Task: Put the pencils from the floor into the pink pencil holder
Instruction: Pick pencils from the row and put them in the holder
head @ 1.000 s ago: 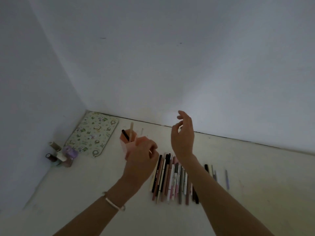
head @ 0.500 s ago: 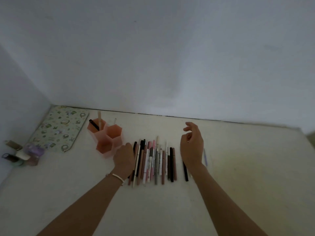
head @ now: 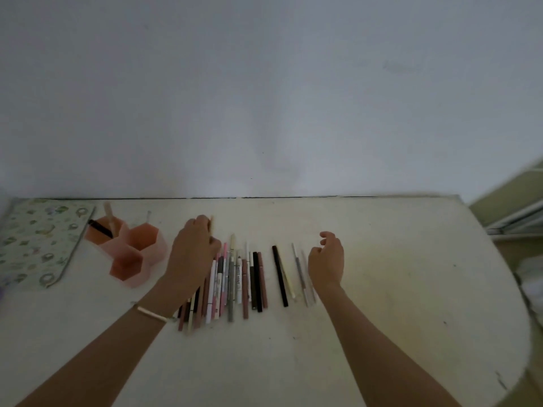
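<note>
The pink pencil holder (head: 152,251), made of hexagonal cups, stands on the floor at the left. It holds a black pencil (head: 100,229) and two pale ones. Several pencils (head: 235,277) lie in a tight row right of it. A black pencil (head: 279,274) and a few pale and grey ones (head: 302,274) lie apart further right. My left hand (head: 192,254) rests over the left end of the row, fingers closed on a thin pencil whose tip (head: 211,224) sticks up past them. My right hand (head: 326,259) hovers by the grey pencils, fingers loosely curled and holding nothing.
A patterned mat (head: 38,239) lies at the far left beside the holder. The wall (head: 264,113) runs along the back of the floor. A white frame (head: 517,221) and pale items (head: 531,277) sit at the right edge.
My left hand left the holder, came down onto the left end of the pencil row and closed on a pencil. My right hand lowered toward the floor. The view swung right.
</note>
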`<state>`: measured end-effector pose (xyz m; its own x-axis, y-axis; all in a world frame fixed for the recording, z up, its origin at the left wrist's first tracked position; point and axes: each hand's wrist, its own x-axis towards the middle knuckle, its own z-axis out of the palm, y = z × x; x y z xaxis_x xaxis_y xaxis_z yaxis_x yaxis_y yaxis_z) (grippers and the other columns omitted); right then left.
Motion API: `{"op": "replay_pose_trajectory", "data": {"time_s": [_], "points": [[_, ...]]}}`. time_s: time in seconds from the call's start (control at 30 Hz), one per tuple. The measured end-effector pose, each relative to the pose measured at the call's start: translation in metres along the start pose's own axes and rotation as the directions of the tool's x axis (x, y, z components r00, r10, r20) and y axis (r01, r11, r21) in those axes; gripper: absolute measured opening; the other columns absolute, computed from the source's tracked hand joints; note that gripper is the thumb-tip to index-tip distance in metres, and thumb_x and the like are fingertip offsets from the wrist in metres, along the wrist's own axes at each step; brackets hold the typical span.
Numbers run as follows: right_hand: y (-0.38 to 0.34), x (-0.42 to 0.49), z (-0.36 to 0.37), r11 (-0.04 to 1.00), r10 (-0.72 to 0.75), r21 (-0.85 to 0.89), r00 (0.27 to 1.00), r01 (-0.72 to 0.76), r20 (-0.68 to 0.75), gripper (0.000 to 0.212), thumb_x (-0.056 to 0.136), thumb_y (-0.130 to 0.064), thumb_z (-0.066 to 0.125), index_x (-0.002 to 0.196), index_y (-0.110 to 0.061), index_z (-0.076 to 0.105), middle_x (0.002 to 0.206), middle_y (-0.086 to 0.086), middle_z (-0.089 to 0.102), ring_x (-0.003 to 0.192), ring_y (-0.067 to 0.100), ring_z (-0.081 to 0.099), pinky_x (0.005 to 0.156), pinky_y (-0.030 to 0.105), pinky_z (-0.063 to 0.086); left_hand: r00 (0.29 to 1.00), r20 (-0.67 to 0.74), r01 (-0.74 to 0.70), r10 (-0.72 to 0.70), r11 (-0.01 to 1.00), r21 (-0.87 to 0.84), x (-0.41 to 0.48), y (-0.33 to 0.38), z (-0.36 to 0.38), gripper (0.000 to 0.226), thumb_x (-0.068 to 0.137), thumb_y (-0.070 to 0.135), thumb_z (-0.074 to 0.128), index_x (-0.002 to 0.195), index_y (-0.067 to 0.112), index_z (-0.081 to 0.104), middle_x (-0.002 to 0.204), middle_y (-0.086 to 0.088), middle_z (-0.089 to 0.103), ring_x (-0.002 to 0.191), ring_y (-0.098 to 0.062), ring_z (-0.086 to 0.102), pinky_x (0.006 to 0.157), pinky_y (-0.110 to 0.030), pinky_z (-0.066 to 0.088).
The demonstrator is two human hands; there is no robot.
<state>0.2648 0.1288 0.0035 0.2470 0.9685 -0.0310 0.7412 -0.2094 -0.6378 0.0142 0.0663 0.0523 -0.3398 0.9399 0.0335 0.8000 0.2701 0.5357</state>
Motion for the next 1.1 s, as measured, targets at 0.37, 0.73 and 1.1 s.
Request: {"op": "replay_pose_trajectory", "data": {"time_s": [0.37, 0.73, 1.1], "points": [[0.042, 0.006, 0.009, 0.901, -0.021, -0.422, 0.983, 0.099, 0.185, 0.054, 0.092, 0.006, 0.037, 0.144, -0.007, 0.028, 0.129, 0.018, 0.048, 0.113, 0.033, 0.05, 0.097, 0.037, 0.043, 0.999, -0.022, 0.035, -0.042, 0.969, -0.243, -0.005, 0.005, -0.002, 0.032, 0.089, 0.009, 0.063, 0.118, 0.015, 0.052, 0.091, -0.001, 0.061, 0.078, -0.017, 0.061, 0.072, -0.03, 0.055], [-0.185, -0.006, 0.017, 0.726, -0.566, 0.308, 0.788, 0.615, -0.241, 0.054, 0.099, 0.001, 0.036, 0.148, -0.02, 0.029, 0.099, -0.001, 0.04, 0.08, 0.001, 0.043, 0.075, 0.016, 0.042, 0.621, -0.756, -0.142, -0.207, 0.919, -0.368, 0.002, -0.098, -0.131, 0.051, 0.09, 0.006, 0.058, 0.137, 0.021, 0.044, 0.104, -0.001, 0.059, 0.084, 0.001, 0.058, 0.075, -0.008, 0.051], [-0.229, -0.074, 0.056, 0.63, -0.579, 0.527, 0.797, 0.571, -0.171, 0.055, 0.099, 0.002, 0.04, 0.148, -0.021, 0.027, 0.094, 0.009, 0.049, 0.078, 0.004, 0.047, 0.071, 0.011, 0.045, 0.83, -0.516, 0.148, -0.211, 0.976, -0.161, 0.002, -0.144, -0.072, 0.026, 0.094, 0.016, 0.055, 0.118, 0.011, 0.066, 0.119, -0.008, 0.06, 0.111, -0.025, 0.054, 0.089, -0.039, 0.051]]}}
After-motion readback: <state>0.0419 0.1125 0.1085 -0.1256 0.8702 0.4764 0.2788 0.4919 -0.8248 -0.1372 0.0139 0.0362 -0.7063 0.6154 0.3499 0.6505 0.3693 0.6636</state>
